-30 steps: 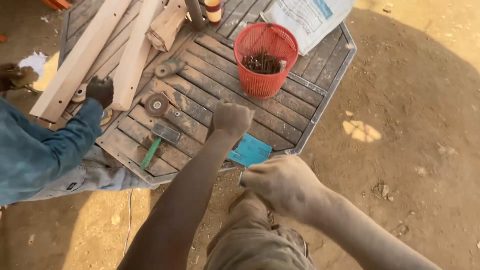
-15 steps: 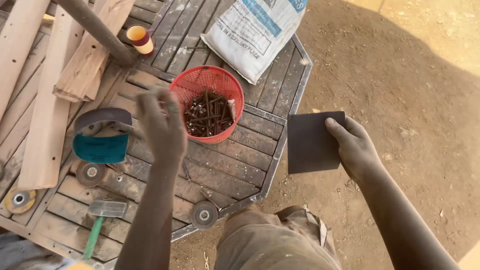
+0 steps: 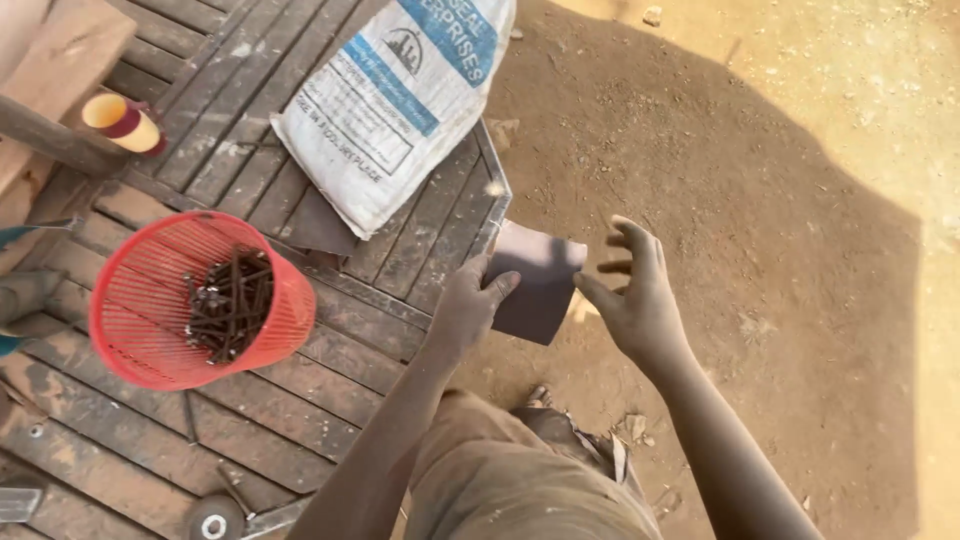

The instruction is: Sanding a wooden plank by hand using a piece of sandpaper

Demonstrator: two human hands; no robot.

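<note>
Fingers first: the left hand (image 3: 468,305) has its thumb and fingers (image 3: 500,285) pinched on the near-left edge of a dark square sheet (image 3: 540,285), looks like sandpaper or some abrasive pad, held up in the air just off the right edge of the worktop (image 3: 400,250). The right hand (image 3: 635,300) is right beside the sheet's right edge with its fingers (image 3: 630,240) spread wide and curled, holding nothing as far as I can see, maybe brushing the sheet with the thumb, hard to tell. My read is the sheet is mid handover between the two hands, or getting lined up for a fold, so whatever comes next needs the right hand to close on that free edge before the left lets go, otherwise the floppy thing just drops in the dirt. Moving outward: to the left on the worktop sits a red mesh basket (image 3: 195,300) with a bundle of dark rusty nails (image 3: 230,300) in it. Farther off there's a white woven sack (image 3: 395,105) with blue print lying flat across the slats, hanging a bit over the edge. Far left, a yellow-and-maroon cylinder (image 3: 125,125) next to some timber pieces (image 3: 60,60). The worktop itself is dark weathered slats with a metal rim, and a round wheel-like disc (image 3: 213,520) sits at the near edge. All outdoors, bare sandy ground (image 3: 800,200), hard sun with a big shadow over the middle.
</note>
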